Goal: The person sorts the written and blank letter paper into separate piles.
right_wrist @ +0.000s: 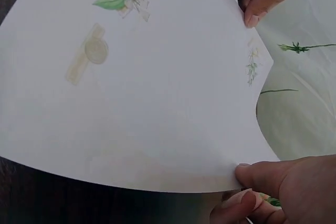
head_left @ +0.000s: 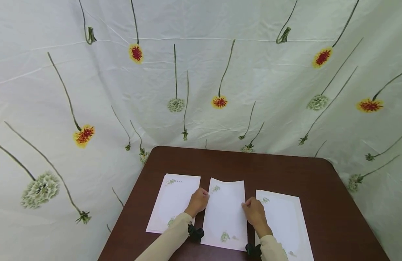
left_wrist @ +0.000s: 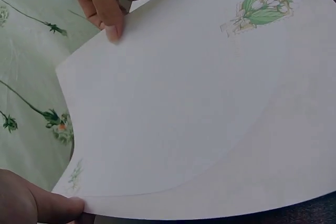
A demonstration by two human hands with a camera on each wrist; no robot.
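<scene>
Between my two hands is a white sheet of paper (head_left: 225, 214) with printed green flowers, raised and bowed along its far edge. My left hand (head_left: 198, 201) pinches its left edge between thumb and fingers. On the opposite edge my right hand (head_left: 254, 212) pinches it the same way. In the left wrist view the sheet (left_wrist: 173, 108) curves across most of the picture, the left thumb (left_wrist: 58, 208) on its near edge. The right wrist view shows the right thumb (right_wrist: 262, 174) on top of the paper, fingers beneath.
Left of the held sheet lies a stack of similar printed paper (head_left: 168, 203), partly under the left arm. More such paper (head_left: 285, 217) lies on the right, partly behind the right forearm. All is on a dark brown table (head_left: 240, 163), with a flowered cloth (head_left: 201, 72) hanging behind.
</scene>
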